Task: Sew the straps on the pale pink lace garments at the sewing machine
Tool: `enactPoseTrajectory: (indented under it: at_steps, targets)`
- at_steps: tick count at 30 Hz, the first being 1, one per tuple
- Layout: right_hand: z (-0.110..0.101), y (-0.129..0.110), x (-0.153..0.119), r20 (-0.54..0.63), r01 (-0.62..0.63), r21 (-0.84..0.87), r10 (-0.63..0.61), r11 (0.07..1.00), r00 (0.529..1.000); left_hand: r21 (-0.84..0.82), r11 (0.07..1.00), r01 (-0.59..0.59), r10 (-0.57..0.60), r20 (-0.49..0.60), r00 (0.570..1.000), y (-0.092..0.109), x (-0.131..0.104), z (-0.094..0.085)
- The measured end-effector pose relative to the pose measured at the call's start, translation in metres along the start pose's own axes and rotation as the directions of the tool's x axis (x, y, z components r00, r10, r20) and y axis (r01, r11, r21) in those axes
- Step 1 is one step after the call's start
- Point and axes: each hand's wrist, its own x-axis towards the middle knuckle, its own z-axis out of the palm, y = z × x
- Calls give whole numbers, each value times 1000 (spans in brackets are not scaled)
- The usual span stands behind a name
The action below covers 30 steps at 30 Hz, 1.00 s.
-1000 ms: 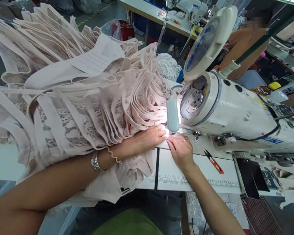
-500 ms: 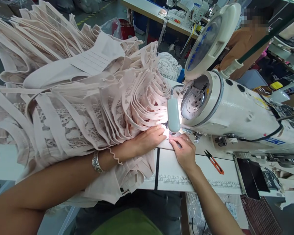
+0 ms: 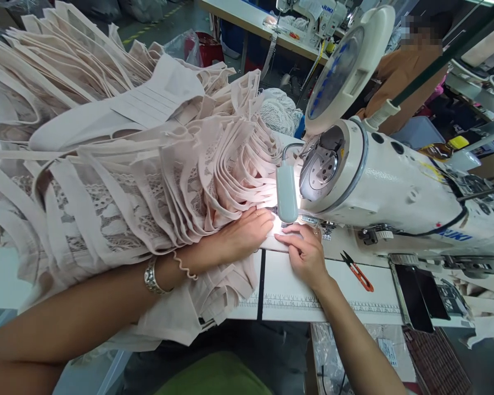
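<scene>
At the sewing machine (image 3: 395, 170), under the bright lamp (image 3: 287, 193), my two hands are close together. My left hand (image 3: 250, 231) is closed at the edge of a pale pink garment (image 3: 230, 181), its fingertips curled down on the lit cloth. That garment is part of a large heap with lace panels and narrow bands, which my left forearm lies across. Just right of it, my right hand (image 3: 307, 249) has its fingers stretched towards the cloth, thumb apart, touching the bed near the presser area. The lamp and fingers hide the needle.
Orange-handled thread snips (image 3: 357, 271) lie on the table right of my right hand. A printed ruler (image 3: 292, 302) runs along the front edge. A magnifier (image 3: 349, 71) hangs above the machine head. Behind are white lace (image 3: 280, 111), another machine (image 3: 323, 22) and a person in brown (image 3: 411, 77).
My right hand's fingers have straightened from a pinch and reach further left over the cloth. My left hand has shifted slightly left. The whole view has moved a little.
</scene>
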Motion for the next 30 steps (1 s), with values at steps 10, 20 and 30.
enactPoseTrajectory:
  at_steps: [10, 20, 30]
  targets:
    - [4, 1, -2, -55, 33, -15, -34, 999, 998, -49, 999, -11, 16, 102, 995, -4, -7, 3]
    - [4, 1, 0, -42, 51, -66, -54, 997, 998, -157, 986, 53, -40, 88, 995, -8, -4, 7]
    - [4, 3, 3, 90, -53, -82, 61, 995, 994, -185, 965, 186, -168, 111, 980, -4, 1, 4]
